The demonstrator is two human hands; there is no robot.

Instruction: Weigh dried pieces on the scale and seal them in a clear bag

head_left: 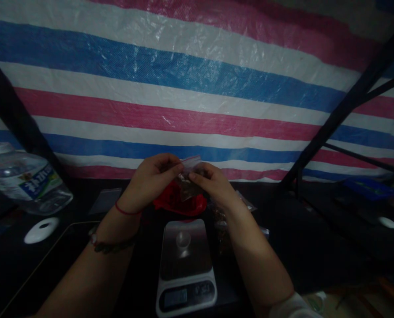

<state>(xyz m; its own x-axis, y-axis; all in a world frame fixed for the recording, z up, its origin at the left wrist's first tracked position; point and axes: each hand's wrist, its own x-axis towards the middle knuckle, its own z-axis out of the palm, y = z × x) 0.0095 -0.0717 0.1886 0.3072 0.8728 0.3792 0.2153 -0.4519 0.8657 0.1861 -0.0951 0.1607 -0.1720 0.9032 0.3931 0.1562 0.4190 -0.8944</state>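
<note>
Between my two hands is a small clear zip bag [189, 187] with brownish contents in its lower part, held tilted above a red plastic bag [165, 199]. My left hand [155, 179] pinches its upper left edge between thumb and fingers. On the other side my right hand [213, 181] grips the bag, thumb in front. Nearer to me a white kitchen scale [186, 274] lies on the dark table, with a small clear round cup [183, 240] on its metal plate. Its display digits are too blurred to read. More filled zip bags [220, 216] lie partly hidden behind my right forearm.
A large clear plastic bottle [28, 181] and a white computer mouse [42, 230] are at the left. A flat clear bag [106, 198] lies behind my left wrist. At the right are a blue box [365, 189] and a white spoon [389, 223]. Striped sheeting [183, 101] hangs behind.
</note>
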